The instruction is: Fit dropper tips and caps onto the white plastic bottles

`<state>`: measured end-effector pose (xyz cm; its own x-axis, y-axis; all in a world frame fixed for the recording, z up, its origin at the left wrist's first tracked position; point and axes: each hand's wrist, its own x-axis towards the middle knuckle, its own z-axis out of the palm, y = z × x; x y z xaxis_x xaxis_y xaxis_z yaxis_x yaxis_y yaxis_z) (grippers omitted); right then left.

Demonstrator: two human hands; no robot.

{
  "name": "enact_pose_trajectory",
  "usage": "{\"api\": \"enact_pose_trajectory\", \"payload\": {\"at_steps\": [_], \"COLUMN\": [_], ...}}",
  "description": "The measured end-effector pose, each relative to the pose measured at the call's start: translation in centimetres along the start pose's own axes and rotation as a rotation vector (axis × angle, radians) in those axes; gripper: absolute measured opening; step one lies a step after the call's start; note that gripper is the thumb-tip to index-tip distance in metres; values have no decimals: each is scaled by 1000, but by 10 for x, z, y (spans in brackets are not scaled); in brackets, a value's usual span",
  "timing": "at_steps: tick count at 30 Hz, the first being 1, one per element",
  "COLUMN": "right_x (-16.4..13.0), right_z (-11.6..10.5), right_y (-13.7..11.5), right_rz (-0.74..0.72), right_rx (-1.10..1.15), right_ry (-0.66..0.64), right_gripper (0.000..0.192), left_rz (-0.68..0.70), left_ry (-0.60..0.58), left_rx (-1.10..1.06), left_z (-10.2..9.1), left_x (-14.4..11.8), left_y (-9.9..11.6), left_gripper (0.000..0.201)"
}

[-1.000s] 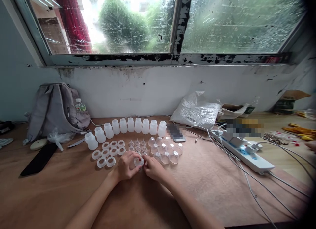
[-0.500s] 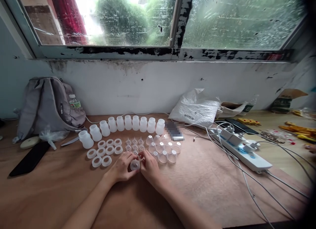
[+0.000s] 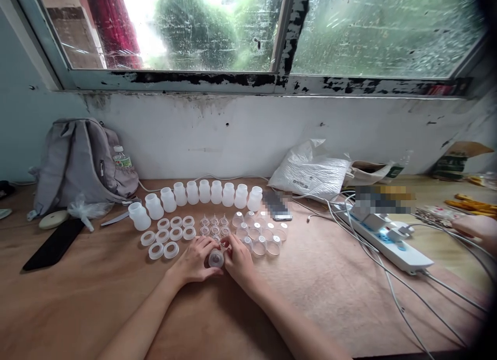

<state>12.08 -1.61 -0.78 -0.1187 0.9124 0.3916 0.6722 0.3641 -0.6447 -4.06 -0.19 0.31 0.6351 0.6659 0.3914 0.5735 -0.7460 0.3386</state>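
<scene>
My left hand point(image 3: 196, 259) curls round a small translucent baby bottle point(image 3: 216, 258), seen from above with its round top towards me. Close against the bottle's right side is my right hand point(image 3: 237, 257), its fingers pinched together; whatever they hold is hidden. Just beyond my fingers stand several clear silicone nipples point(image 3: 214, 221) in short rows. Left of them lie several white collar rings point(image 3: 171, 250). Clear domed caps point(image 3: 273, 245) are grouped on the right. An arc of open, frosted bottles point(image 3: 192, 193) lines the back.
A power strip point(image 3: 404, 254) with trailing cables lies to the right. Behind are a silver plastic bag point(image 3: 310, 168) and a phone point(image 3: 279, 210). A grey backpack point(image 3: 77, 158), a black phone-like slab point(image 3: 54, 245) and a knife point(image 3: 114, 219) are left. Another person's hand point(image 3: 471, 228) reaches in at right.
The view has shifted slightly, so most things sit a little further right. Another person's hand has come in at the right edge. My hands stay close together at the bottle.
</scene>
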Motion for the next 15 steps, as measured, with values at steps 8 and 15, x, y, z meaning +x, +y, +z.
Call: {"api": "enact_pose_trajectory", "payload": {"at_steps": [8,15], "right_x": [-1,1], "right_z": [-4,2], "right_y": [-5,-6], "right_rz": [-173,-126], "right_rx": [184,245], "right_ry": [-78,-19], "right_gripper": [41,12], "left_rz": [-285,-498], "left_ry": [295,294], "left_rx": [-271,-675], "left_z": [8,13], "left_x": [0,5], "left_y": [0,10], "left_gripper": [17,23]}}
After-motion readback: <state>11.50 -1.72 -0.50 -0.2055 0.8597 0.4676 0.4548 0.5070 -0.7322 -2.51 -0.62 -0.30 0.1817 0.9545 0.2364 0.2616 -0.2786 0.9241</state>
